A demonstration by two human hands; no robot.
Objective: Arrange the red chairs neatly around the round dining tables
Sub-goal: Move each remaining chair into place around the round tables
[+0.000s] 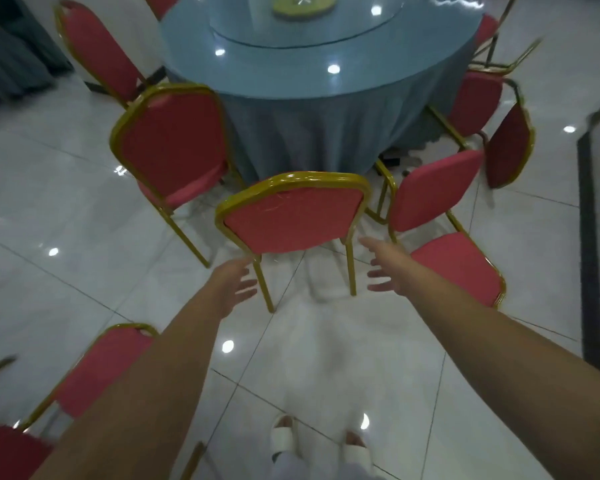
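**Facing a red chair at the round counter, both hands empty**

A person stands on the pale tiled floor [326,358] behind the middle chair [291,216]. Its red back is turned to them and its seat points at the near edge of the blue-draped counter [291,71]. Both bare arms stretch forward.

The left hand [234,285] hovers by the chair's left rear leg with its fingers spread and loose. Its grip is wide and holds nothing. I cannot tell whether a fingertip brushes the gold leg. The right hand [387,271] hangs just beside the right rear leg, apart from it. Its fingers are splayed and its grip is just as wide and empty.

The step in hand looks like squaring up chairs along the counter's near edge, and the middle chair seems roughly in line.

The sideways chair [433,188], just beside it on the right, looks furthest out of line. The next move probably calls for closing both hands on a gold backrest frame. That chair could then be swung to face the counter without knocking its neighbour.

A stray chair [101,368] stands behind the left arm, well apart from the counter.
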